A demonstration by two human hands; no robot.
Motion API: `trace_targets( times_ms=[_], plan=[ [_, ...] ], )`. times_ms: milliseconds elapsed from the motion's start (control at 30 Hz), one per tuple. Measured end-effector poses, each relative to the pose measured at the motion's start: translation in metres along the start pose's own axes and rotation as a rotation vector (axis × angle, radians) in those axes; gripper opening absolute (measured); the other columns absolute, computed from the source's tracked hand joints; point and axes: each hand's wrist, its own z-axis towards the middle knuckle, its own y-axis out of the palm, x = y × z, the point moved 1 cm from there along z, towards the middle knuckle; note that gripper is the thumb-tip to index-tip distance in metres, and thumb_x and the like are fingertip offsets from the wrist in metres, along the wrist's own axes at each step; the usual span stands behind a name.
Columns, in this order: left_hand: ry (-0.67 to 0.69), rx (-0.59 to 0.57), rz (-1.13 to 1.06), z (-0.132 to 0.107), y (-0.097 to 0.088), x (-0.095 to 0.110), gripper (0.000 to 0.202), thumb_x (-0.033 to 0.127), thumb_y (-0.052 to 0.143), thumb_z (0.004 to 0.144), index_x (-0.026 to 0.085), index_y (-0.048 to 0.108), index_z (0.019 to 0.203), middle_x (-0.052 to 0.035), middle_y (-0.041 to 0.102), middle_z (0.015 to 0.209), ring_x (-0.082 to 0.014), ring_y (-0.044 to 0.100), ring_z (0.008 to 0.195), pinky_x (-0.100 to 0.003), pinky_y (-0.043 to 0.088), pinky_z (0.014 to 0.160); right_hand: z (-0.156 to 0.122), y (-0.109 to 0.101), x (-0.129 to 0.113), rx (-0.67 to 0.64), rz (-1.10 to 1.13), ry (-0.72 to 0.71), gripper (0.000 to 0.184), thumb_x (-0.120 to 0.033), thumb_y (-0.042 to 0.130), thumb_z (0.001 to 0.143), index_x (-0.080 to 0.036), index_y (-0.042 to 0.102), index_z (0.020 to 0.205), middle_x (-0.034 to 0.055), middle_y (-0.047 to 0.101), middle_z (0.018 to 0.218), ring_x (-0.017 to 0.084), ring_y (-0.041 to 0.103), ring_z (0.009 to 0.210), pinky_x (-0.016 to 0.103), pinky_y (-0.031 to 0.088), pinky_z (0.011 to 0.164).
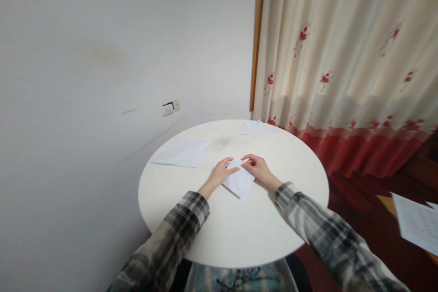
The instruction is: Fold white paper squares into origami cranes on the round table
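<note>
A folded piece of white paper (pixel 240 185) lies on the round white table, one corner pointing toward me. My left hand (pixel 221 172) grips its left side, with the thumb across the top and the fingers curled around the far left edge. At the upper right of the paper, my right hand (pixel 257 167) has its thumb and index finger bent close together at the edge. Part of the paper's far end is covered by my fingers.
A flat white sheet (pixel 183 152) lies at the table's left, and more white papers (pixel 255 128) at its far edge. The round table (pixel 236 237) stands by a wall with a socket (pixel 167 109). A curtain (pixel 328 54) hangs right. Written paper (pixel 417 223) is at far right.
</note>
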Motion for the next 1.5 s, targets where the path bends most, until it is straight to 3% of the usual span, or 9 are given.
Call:
trace_targets(
  times_ms=[133,300,567,900,1033,1167,1300,1400,1500],
  plan=[
    [-0.006,0.001,0.005,-0.001,0.001,0.004,0.034,0.034,0.072,0.054,0.012,0.063,0.078,-0.0059,0.067,0.074,-0.0179,0.060,0.066,-0.025,0.042,0.057,0.000,-0.001,0.000,0.045,-0.008,-0.016,0.024,-0.031,0.062,0.066,-0.016,0.061,0.084,-0.0021,0.057,0.057,0.009,0.047,0.050,0.020,0.036,0.048],
    [0.035,0.069,0.066,-0.002,-0.001,0.005,0.029,0.035,0.069,0.055,0.012,0.063,0.072,-0.0038,0.065,0.070,-0.0169,0.058,0.063,-0.024,0.040,0.055,0.002,-0.001,0.004,0.019,0.005,0.008,0.031,-0.036,0.063,0.066,-0.015,0.061,0.088,-0.0027,0.055,0.056,0.009,0.045,0.049,0.021,0.034,0.048],
    [0.042,0.154,0.091,-0.001,-0.002,0.010,0.029,0.037,0.068,0.054,0.013,0.062,0.069,-0.0029,0.064,0.067,-0.0161,0.056,0.061,-0.024,0.040,0.055,0.003,0.002,0.010,-0.096,0.012,0.096,0.034,-0.048,0.056,0.068,-0.015,0.058,0.064,-0.0027,0.049,0.051,0.008,0.040,0.047,0.021,0.029,0.045],
    [-0.010,0.199,0.003,-0.005,-0.004,0.011,0.040,0.051,0.060,0.063,0.013,0.060,0.074,0.0043,0.049,0.047,-0.0075,0.040,0.036,-0.020,0.026,0.035,0.006,-0.007,0.003,0.132,-0.016,0.051,0.032,-0.048,0.053,0.070,-0.016,0.058,0.065,-0.0029,0.047,0.051,0.008,0.037,0.045,0.021,0.027,0.041],
    [0.027,0.216,0.003,-0.006,-0.005,0.013,0.038,0.052,0.061,0.063,0.014,0.057,0.068,0.0056,0.045,0.042,-0.0061,0.036,0.033,-0.019,0.023,0.034,0.007,-0.007,0.005,0.138,0.038,0.052,0.034,-0.051,0.054,0.068,-0.017,0.058,0.066,-0.0023,0.046,0.051,0.009,0.036,0.044,0.022,0.026,0.040],
    [-0.008,0.258,-0.037,-0.006,-0.006,0.014,0.039,0.051,0.063,0.063,0.013,0.059,0.071,0.0039,0.051,0.048,-0.0049,0.036,0.034,-0.019,0.022,0.034,0.007,-0.007,0.005,0.128,0.054,0.062,0.037,-0.054,0.055,0.066,-0.017,0.059,0.068,-0.0027,0.044,0.048,0.009,0.035,0.043,0.022,0.025,0.039],
    [-0.083,0.275,-0.234,-0.006,-0.006,0.012,0.045,0.047,0.070,0.059,0.012,0.060,0.086,-0.0023,0.062,0.067,-0.0094,0.053,0.050,-0.019,0.037,0.044,0.008,-0.009,0.007,0.139,0.080,0.062,0.041,-0.056,0.055,0.067,-0.015,0.060,0.071,-0.0030,0.045,0.047,0.008,0.035,0.043,0.022,0.025,0.040],
    [-0.100,0.161,-0.365,-0.008,0.000,0.013,0.050,0.043,0.072,0.059,0.012,0.059,0.096,-0.0085,0.066,0.089,-0.0157,0.061,0.072,-0.025,0.047,0.060,0.008,-0.010,0.011,0.166,0.126,0.074,0.043,-0.057,0.056,0.066,-0.014,0.060,0.072,-0.0035,0.045,0.047,0.007,0.034,0.041,0.021,0.023,0.039],
    [-0.123,0.012,-0.420,-0.012,0.010,0.017,0.052,0.040,0.072,0.060,0.012,0.060,0.102,-0.0126,0.064,0.105,-0.0212,0.061,0.088,-0.030,0.049,0.072,0.008,-0.008,0.012,0.138,0.168,0.079,0.043,-0.056,0.057,0.066,-0.014,0.060,0.073,-0.0047,0.043,0.044,0.007,0.033,0.039,0.021,0.022,0.037]
  ],
)
